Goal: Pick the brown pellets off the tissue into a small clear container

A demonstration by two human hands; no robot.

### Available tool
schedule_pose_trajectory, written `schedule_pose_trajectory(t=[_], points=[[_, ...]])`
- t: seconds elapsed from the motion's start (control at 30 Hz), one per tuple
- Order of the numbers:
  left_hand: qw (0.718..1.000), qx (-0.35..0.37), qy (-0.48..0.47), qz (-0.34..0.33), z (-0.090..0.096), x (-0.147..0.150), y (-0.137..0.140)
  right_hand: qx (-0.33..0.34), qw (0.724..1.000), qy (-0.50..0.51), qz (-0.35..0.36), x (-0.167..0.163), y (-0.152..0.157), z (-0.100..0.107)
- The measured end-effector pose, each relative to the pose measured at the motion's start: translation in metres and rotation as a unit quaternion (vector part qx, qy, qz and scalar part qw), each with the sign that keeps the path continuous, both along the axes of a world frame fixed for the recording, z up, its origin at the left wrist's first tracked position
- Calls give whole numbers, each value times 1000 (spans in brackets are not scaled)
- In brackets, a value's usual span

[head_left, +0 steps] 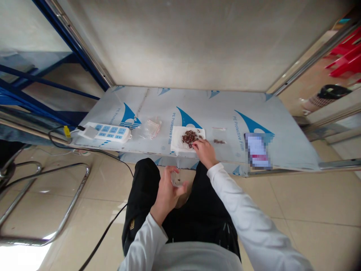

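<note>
My left hand is raised above my lap, below the table's front edge, with fingers curled round a small clear plastic bag. A tiny dark speck shows in that bag. On the table, a heap of small reddish-brown pieces lies on a white sheet; their exact kind is too small to tell. My right hand reaches to the heap's near right side, its fingertips pinched together among the pieces. Whatever is between them is hidden. Right of the sheet lies a small clear bag with several brown pieces in it.
A bundle of clear zip bags lies left of the sheet. Farther left is a white power strip with a black cable. A phone, partly pixelated, lies at right near the table edge. A metal-framed chair stands at left.
</note>
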State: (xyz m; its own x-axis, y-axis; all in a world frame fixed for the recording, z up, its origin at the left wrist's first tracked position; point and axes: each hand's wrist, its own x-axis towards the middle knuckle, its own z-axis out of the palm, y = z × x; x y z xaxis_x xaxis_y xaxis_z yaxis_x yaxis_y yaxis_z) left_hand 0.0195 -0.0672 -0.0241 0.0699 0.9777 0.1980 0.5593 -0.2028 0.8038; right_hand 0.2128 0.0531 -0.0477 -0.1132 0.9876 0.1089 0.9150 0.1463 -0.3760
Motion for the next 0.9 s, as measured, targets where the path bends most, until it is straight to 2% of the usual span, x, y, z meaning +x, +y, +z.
schedule_pose_trajectory(t=[0.13, 0.27, 0.37, 0.43, 0.5, 0.57, 0.67, 0.9], points=[[1000, -15, -5, -23, -14, 8, 31, -2, 1000, -2, 11, 2, 7, -2], [999, 22, 12, -24, -23, 18, 62, 10, 1000, 13, 16, 3, 12, 5], [998, 43, 29, -32, -25, 24, 81, 40, 998, 48, 0, 5, 4, 24], [997, 53, 39, -49, -25, 28, 91, 68, 989, 130, 0, 5, -10, 43], [994, 67, 46, -68, -24, 31, 97, 82, 971, 221, 30, 4, -25, 62], [991, 80, 51, -89, -24, 33, 101, 68, 959, 264, 79, 1, -38, 76], [986, 98, 60, -122, -25, 36, 101, 36, 958, 258, 121, -4, -48, 85], [981, 121, 81, -127, -19, 40, 98, 66, 983, 143, 90, -6, -47, 88]])
